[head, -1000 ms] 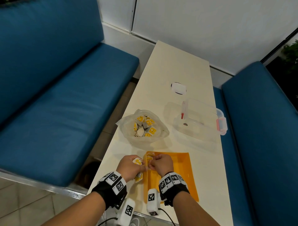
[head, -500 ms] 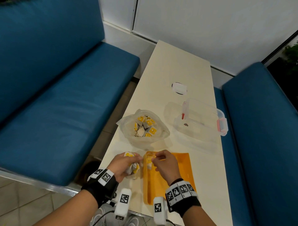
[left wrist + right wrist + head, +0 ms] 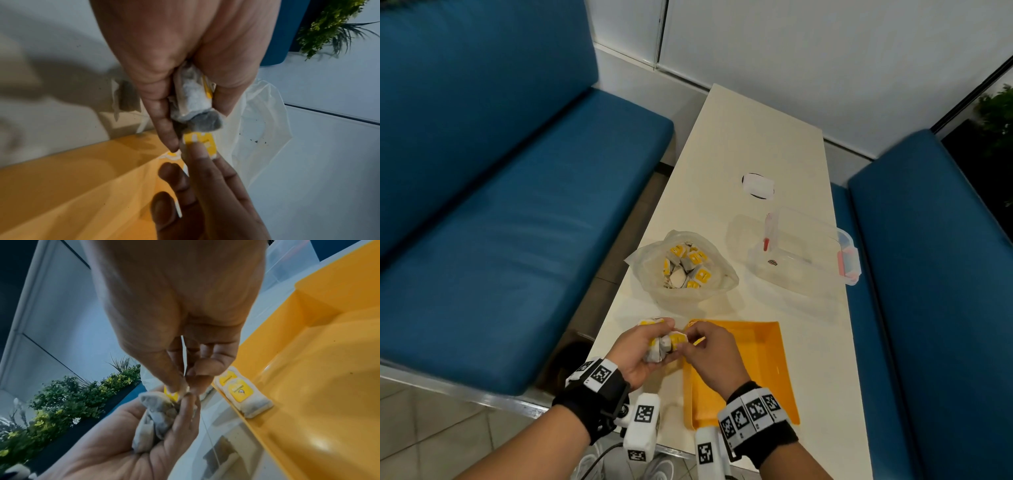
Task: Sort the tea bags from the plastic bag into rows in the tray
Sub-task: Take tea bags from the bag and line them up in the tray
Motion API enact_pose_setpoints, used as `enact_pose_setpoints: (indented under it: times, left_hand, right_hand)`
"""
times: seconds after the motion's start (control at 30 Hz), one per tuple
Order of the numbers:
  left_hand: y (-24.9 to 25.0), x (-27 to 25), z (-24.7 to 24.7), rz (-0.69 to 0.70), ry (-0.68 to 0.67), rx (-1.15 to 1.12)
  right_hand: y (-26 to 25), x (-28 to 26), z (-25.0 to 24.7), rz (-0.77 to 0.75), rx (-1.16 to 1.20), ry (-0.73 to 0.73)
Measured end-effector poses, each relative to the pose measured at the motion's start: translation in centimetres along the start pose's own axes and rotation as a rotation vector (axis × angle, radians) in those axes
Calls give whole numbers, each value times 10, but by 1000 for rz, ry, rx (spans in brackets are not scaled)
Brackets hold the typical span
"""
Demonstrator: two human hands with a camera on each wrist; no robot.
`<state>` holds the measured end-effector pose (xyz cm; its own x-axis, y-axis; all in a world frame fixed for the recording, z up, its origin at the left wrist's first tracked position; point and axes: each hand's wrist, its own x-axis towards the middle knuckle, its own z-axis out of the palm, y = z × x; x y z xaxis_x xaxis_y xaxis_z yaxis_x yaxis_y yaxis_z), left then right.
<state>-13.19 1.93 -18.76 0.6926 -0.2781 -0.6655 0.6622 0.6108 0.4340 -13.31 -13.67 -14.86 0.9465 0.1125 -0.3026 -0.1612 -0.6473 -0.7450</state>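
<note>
Fingertips of the right hand [image 3: 710,356] pinch one yellow tag at the left hand [image 3: 637,353], which clutches a bunch of tea bags [image 3: 666,344] just left of the tray [image 3: 774,359].

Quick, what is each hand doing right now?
Left hand: grips a bunch of tea bags.
Right hand: pinches a yellow tag on that bunch.

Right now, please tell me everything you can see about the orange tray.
The tray is a shallow rectangular dish of smooth, glossy orange plastic with low walls. It lies flat on the table's near end, just before the plastic bag. Tea bags lie in its far left corner. The right hand hovers over its left side.
</note>
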Motion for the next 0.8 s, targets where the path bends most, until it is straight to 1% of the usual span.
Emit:
enact_pose_setpoints:
  times: [0.07,0.37,0.57,0.7,0.8]
  left_hand:
    - [0,-1,-3,0,-17,4]
    - [1,-14,-5,5,-193,130]
    - [0,-15,-2,39,-102,142]
    - [3,-16,-2,67,-116,144]
    - [5,-16,-2,75,-106,134]
  right_hand:
    - [2,3,0,19,44,17]
    - [-9,10,-12,22,143,72]
    - [-17,16,-12,6,252,58]
    - [-24,14,-13,106,370,32]
    - [-23,14,-14,135,370,27]
